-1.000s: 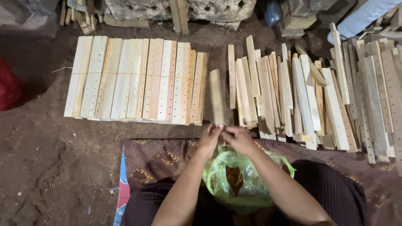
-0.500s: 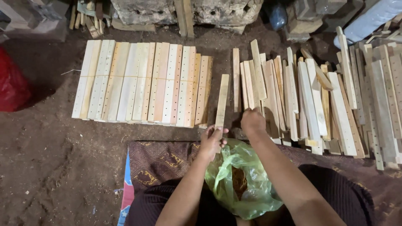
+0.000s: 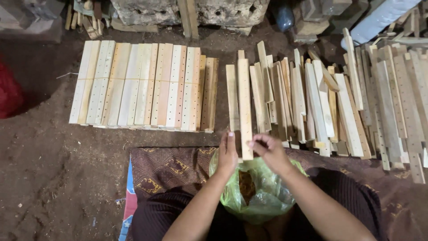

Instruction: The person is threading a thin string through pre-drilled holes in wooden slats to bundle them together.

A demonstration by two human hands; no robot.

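Wooden slat (image 3: 244, 107), pale and long, stands upright in front of me with its lower end pinched between my two hands, just above the green plastic bag (image 3: 256, 196) in my lap. My left hand (image 3: 228, 154) lies flat along the slat's left edge, fingers nearly straight and pressed against the wood, steadying it rather than wrapping it. My right hand (image 3: 268, 151) is half curled, fingertips and thumb drawn together at the slat's right edge near the bottom; whether they nip something small there I cannot tell. Holding it by the bottom end keeps the length away from my body and the face turned up toward me.

To my left on the dirt floor (image 3: 44, 178) lies a neat row of drilled slats (image 3: 142, 85), side by side with edges touching and holes up, squared at their near ends. To my right sprawls a loose heap of slats (image 3: 339, 102), overlapping at odd angles. The slat I hold rises in the gap between row and heap. Under my knees is a patterned brown cloth (image 3: 165, 165), which keeps me off the dirt. The bag sits open between my forearms, something brown inside it, close under both hands.
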